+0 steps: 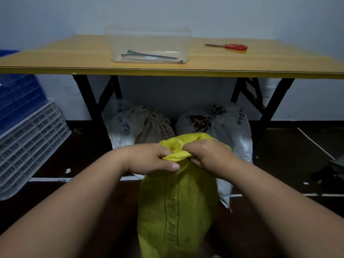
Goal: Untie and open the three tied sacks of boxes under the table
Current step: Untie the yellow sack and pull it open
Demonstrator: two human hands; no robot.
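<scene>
A yellow woven sack point(178, 207) stands upright on the dark floor in front of the table. My left hand point(149, 159) and my right hand point(208, 155) both grip its bunched neck from either side, thumbs toward me. Behind it, under the table, lie two white printed sacks: the left sack point(134, 125) with its neck tied in a knot, and the right sack point(223, 123) with its gathered top toward the back. What is inside any sack is hidden.
The yellow table point(55, 60) on black folding legs carries a clear plastic tub point(149, 43) with a dark tool inside and red-handled scissors point(230, 46). Blue and white crates point(28, 131) lean at the left. White tape lines and paper scraps mark the floor.
</scene>
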